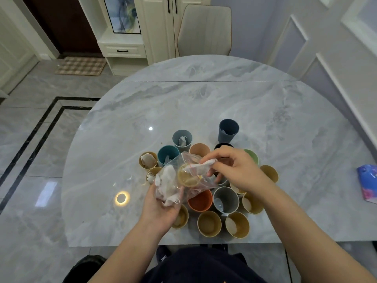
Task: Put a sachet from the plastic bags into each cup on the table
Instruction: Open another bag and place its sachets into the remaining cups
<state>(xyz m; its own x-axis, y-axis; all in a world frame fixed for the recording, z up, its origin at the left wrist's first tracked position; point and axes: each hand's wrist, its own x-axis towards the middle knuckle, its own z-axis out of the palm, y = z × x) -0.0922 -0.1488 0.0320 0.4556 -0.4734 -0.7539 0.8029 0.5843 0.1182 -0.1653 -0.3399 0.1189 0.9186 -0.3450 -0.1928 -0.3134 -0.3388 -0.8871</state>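
Observation:
Several cups stand clustered near the front of the marble table point(204, 103). My left hand point(163, 209) holds a clear plastic bag point(173, 184) full of white sachets above them. My right hand point(236, 170) pinches one white sachet point(202, 166) at the bag's mouth. Sachets lie in the grey-blue cup point(182, 139), the teal cup point(168, 155), the tan cup point(148, 160) at the left, the dark blue cup point(228, 130) and the yellow cup point(237, 224) at the front right. The orange cup point(201, 201) and the yellow cup point(209, 223) beside it look empty.
A colourful blue-and-pink packet point(368, 182) lies at the table's right edge. A beige chair point(205, 30) stands at the far side, with white cabinets point(122, 37) behind it. The wall runs along the right.

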